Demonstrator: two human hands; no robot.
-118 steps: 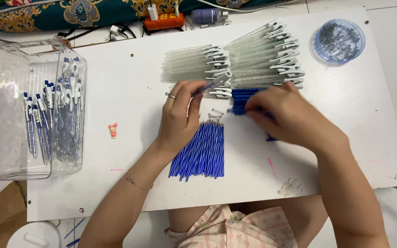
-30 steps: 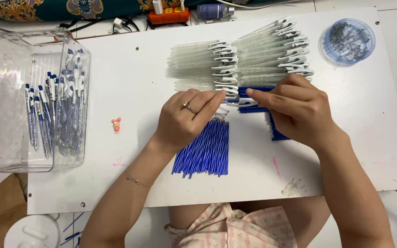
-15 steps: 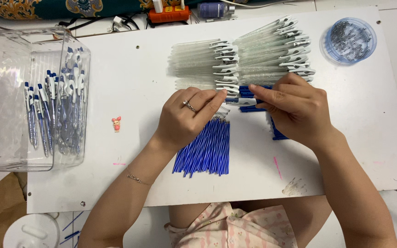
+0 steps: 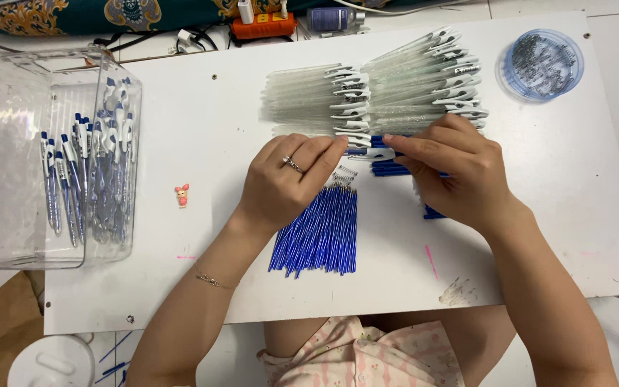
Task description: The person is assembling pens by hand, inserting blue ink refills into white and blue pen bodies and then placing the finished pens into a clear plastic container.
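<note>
My left hand [image 4: 288, 179] and my right hand [image 4: 456, 168] meet at the middle of the white board [image 4: 202, 236], both pinching one pen [image 4: 370, 152] with a white clip and a blue end. Just below the left hand lies a bundle of blue refills [image 4: 320, 233] with small springs at its top. Behind the hands lie two fanned stacks of clear pen barrels with white clips [image 4: 381, 97]. Blue pen parts [image 4: 388, 169] show under my right hand, partly hidden.
A clear plastic bin [image 4: 51, 165] at the left holds several finished blue and white pens. A round blue lidded tub [image 4: 542, 64] of small metal parts sits at the back right. A tiny pink figure [image 4: 181, 194] lies on the board.
Both hands have stayed over the same spot. The pen between the fingertips has shifted only slightly.
</note>
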